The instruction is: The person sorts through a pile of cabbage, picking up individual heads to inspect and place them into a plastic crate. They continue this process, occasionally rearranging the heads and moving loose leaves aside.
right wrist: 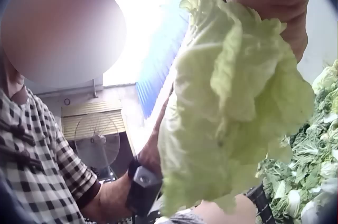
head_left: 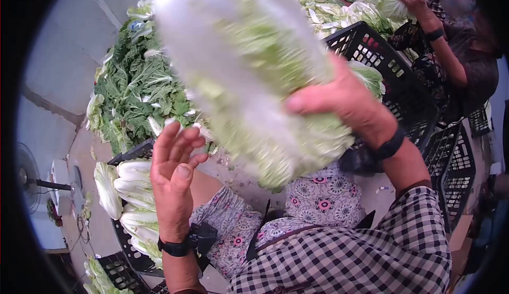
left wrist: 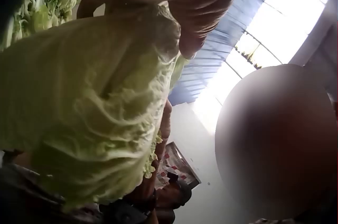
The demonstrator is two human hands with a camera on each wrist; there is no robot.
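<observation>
A big napa cabbage (head_left: 249, 81), pale green and white, is held up in front of the body and looks blurred in the head view. My right hand (head_left: 344, 100) grips it at its right side, the thumb lying across the leaves and the other fingers hidden behind. To the lower left of the cabbage, my left hand (head_left: 177, 182) is raised with loosely bent fingers and nothing in its palm. Both wrist views show the cabbage's leafy end (right wrist: 227, 113) close up, with the right hand (right wrist: 264, 2) above it in the right wrist view.
Loose green leaves (head_left: 143, 87) are heaped at the left. Several napa cabbages (head_left: 135, 196) fill a black crate beside my left arm. Another black crate (head_left: 392, 71) stands tilted at the right, near a second person (head_left: 456, 55) handling a cabbage. A fan (head_left: 29, 177) stands far left.
</observation>
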